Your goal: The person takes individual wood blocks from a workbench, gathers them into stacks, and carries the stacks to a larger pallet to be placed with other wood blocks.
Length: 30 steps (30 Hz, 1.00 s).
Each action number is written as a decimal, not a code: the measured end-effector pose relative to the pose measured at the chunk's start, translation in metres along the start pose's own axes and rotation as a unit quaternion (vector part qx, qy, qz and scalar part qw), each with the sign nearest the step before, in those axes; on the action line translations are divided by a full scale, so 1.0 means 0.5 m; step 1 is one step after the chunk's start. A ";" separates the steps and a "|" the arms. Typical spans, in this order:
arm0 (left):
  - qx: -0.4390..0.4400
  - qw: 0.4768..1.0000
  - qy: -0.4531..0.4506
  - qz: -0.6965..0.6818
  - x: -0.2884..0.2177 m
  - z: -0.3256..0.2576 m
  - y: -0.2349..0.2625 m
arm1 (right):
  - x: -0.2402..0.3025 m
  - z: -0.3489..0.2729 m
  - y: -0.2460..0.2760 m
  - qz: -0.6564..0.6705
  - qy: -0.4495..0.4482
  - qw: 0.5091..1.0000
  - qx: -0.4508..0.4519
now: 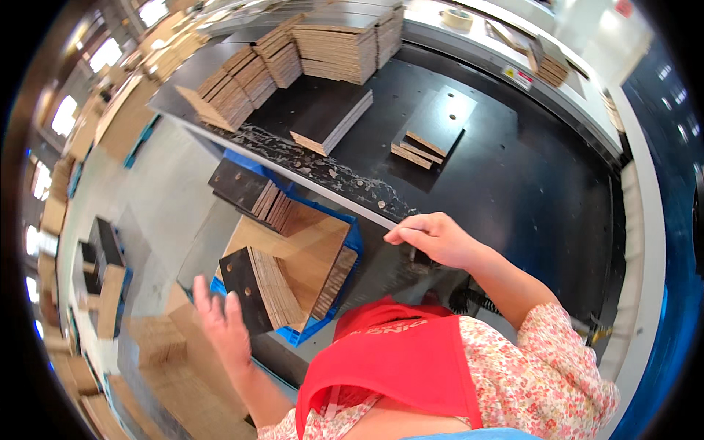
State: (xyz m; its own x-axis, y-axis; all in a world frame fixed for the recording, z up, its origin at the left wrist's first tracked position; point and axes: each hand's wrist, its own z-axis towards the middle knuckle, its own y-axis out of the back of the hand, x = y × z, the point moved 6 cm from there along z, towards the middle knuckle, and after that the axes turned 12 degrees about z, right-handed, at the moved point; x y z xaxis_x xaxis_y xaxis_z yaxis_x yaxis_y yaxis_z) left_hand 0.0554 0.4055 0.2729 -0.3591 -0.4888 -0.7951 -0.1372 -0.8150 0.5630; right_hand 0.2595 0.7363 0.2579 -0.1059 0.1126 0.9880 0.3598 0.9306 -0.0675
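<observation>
My left hand [226, 331] is held out at the lower left with its fingers apart and nothing in it. Just beyond it a stack of dark-faced boards [246, 292] with holes lies on a wooden sheet [312, 227] on a blue pallet [357, 246]. At the front edge of the black worktable [506, 194], my right hand [436, 238] has its fingers curled together; whatever they may hold is hidden. On the table lie a dark stack of panels [334, 121] and a few small strips [422, 149].
Tall stacks of panels [334, 51] line the table's far left. A second small stack of dark boards [246, 189] sits at the pallet's far end. Tape [457, 20] and offcuts [550, 62] rest on the white ledge behind. Cardboard [194, 374] stands at the lower left.
</observation>
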 end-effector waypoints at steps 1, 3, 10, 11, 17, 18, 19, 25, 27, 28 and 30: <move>0.009 1.000 -0.009 -0.020 -0.021 -0.011 -0.038 | 0.003 -0.016 0.034 -0.011 0.003 1.000 -0.001; 0.039 0.999 -0.014 0.015 -0.073 -0.030 -0.120 | 0.001 -0.049 0.114 -0.044 0.044 0.998 -0.012; 0.044 0.951 -0.212 0.222 -0.290 0.012 -0.361 | -0.022 -0.156 0.349 -0.140 0.084 0.983 -0.088; 0.032 0.936 -0.248 0.248 -0.306 0.038 -0.392 | -0.022 -0.166 0.357 -0.147 0.099 0.981 -0.073; 0.062 0.889 -0.265 0.369 -0.329 0.259 -0.555 | -0.025 -0.200 0.376 -0.172 0.184 0.966 -0.060; 0.070 0.879 -0.249 0.401 -0.328 0.296 -0.576 | -0.027 -0.205 0.376 -0.196 0.204 0.957 -0.068; 0.078 0.868 -0.227 0.435 -0.324 0.322 -0.593 | -0.029 -0.210 0.376 -0.221 0.222 0.946 -0.080; 0.151 0.833 -0.195 0.496 -0.281 0.421 -0.643 | -0.019 -0.215 0.376 -0.277 0.237 0.916 -0.169; 0.157 0.848 -0.189 0.469 -0.271 0.432 -0.642 | -0.014 -0.214 0.385 -0.268 0.219 0.916 -0.200; 0.164 0.855 -0.187 0.455 -0.278 0.429 -0.638 | -0.019 -0.213 0.389 -0.278 0.239 0.905 -0.217; 0.138 0.869 -0.188 0.435 -0.293 0.426 -0.588 | -0.018 -0.206 0.382 -0.284 0.227 0.905 -0.222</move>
State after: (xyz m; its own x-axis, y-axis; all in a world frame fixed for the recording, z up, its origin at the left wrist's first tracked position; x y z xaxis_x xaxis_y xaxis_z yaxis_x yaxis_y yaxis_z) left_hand -0.0481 0.7832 0.2719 -0.7079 -0.7037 0.0608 0.1399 -0.0553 0.9886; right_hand 0.4247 0.8772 0.2504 -0.0340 -0.5879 0.8082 0.7144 0.5512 0.4310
